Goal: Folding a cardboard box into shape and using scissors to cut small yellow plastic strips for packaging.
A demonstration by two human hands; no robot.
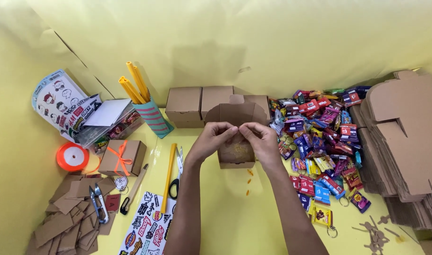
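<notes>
Right now I have both hands over the middle of the yellow worktop (225,212): my left hand (213,138) and right hand (259,138) meet fingertip to fingertip above an open brown cardboard box (236,156), fingers curled in a pinch, though whatever small bit they hold is too fine for me to make out. The box sits between my wrists with its lid flap standing up on the far side and pale yellow shreds in its bottom; a few yellow scraps (248,181) lie on the worktop just near of it. Behind it, against the far wall, stand closed brown boxes (197,105) in a row. To the right spreads a heap of small bright packets (322,146) in purple, red, blue and yellow, and beyond that a stack of flat box blanks (404,141). On the left I see a striped cup of yellow sticks (152,115), a box tied with orange ribbon (122,158), an orange ribbon spool (72,157), scissors (177,172), sticker sheets (147,226) and brown card tags (67,222). Yellow paper covers the worktop and runs up the walls all round.
</notes>
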